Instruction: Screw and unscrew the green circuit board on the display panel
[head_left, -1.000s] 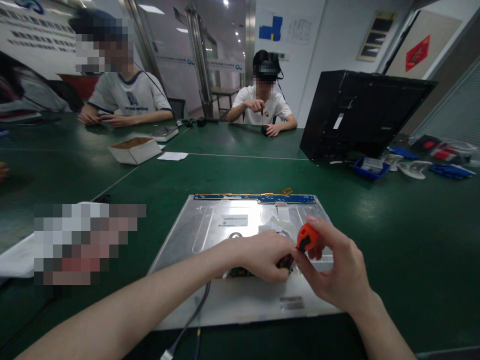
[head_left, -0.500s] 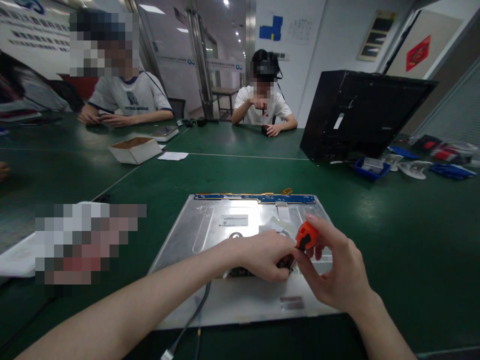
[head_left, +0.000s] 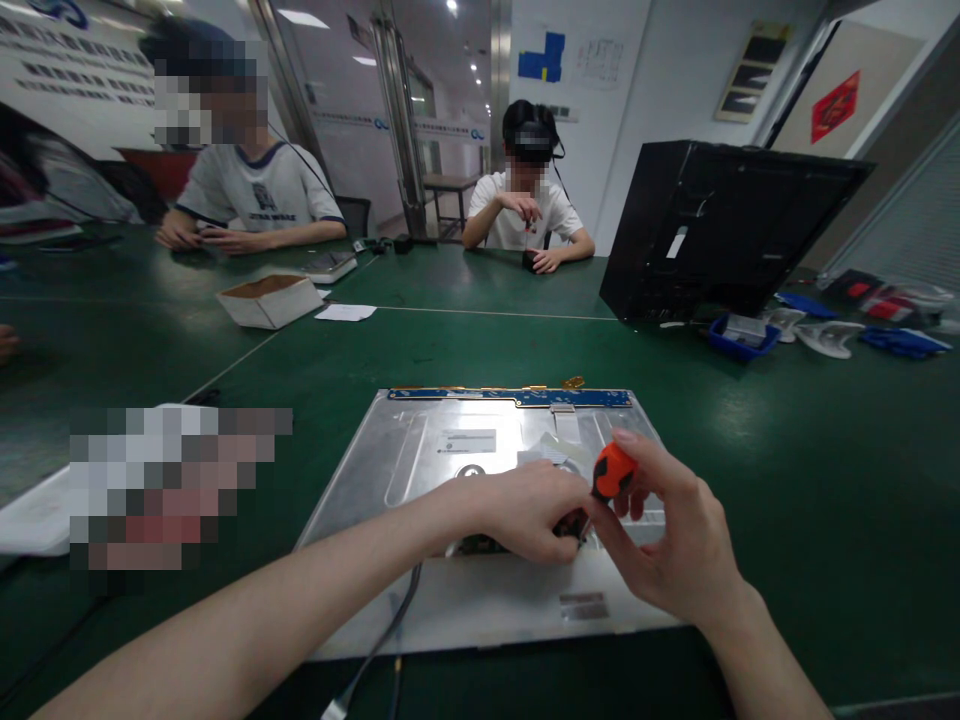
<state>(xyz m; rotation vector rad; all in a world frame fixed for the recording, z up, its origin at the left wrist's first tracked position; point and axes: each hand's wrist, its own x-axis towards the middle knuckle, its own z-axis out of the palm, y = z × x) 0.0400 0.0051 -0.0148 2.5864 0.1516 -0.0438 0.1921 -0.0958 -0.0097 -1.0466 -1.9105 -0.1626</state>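
A silvery metal display panel (head_left: 352, 500) lies in front of me, with a blue circuit strip (head_left: 480, 397) along its far edge. My right hand (head_left: 675, 540) pinches the orange-and-black handle of a screwdriver (head_left: 615, 470) between thumb and fingers. The handle is tilted, and its tip is hidden behind my hands. My left hand (head_left: 536, 505) is closed over a small green circuit board (head_left: 480, 545) on the panel, close beside the screwdriver. What its curled fingers grip is hidden. A dark cable (head_left: 401, 610) runs from the board toward the near edge.
A large black monitor casing (head_left: 727, 230) stands at the right rear. Beside it are a blue tray (head_left: 742, 337) and bagged parts. An open white box (head_left: 270, 302) and paper (head_left: 345, 312) lie left of centre. Two people sit across the green table (head_left: 787, 480).
The screwdriver handle has turned a little in my right hand, so its black markings sit differently. My left hand and the panel stay in place. The person opposite shifts a hand slightly.
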